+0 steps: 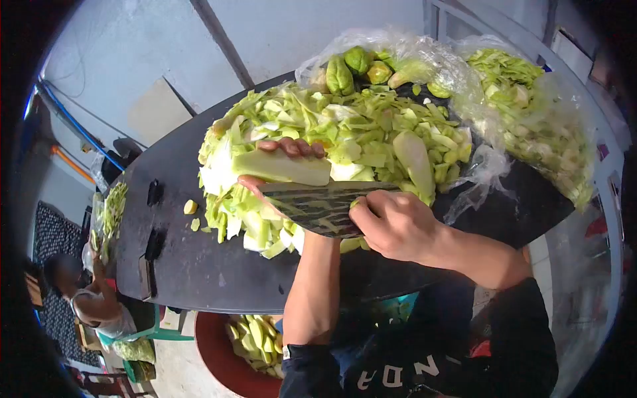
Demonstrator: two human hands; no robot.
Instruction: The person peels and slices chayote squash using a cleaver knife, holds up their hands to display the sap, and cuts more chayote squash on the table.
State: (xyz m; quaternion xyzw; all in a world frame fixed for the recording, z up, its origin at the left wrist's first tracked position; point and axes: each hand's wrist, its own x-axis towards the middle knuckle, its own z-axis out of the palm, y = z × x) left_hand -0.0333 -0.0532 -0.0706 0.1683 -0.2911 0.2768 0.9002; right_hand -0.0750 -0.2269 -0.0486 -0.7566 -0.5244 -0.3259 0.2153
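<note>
Knife above peelings on the table, bag at right, tub below

Vegetable in left hand, knife in right hand

Pale green vegetable piece, smooth-faced and elongated, is held near mid-view, long side running left to right, partly covered by fingers. Broad shiny knife blade, streaked with dark and green reflections, is held just below, pointed left; contact can't be told.
</note>
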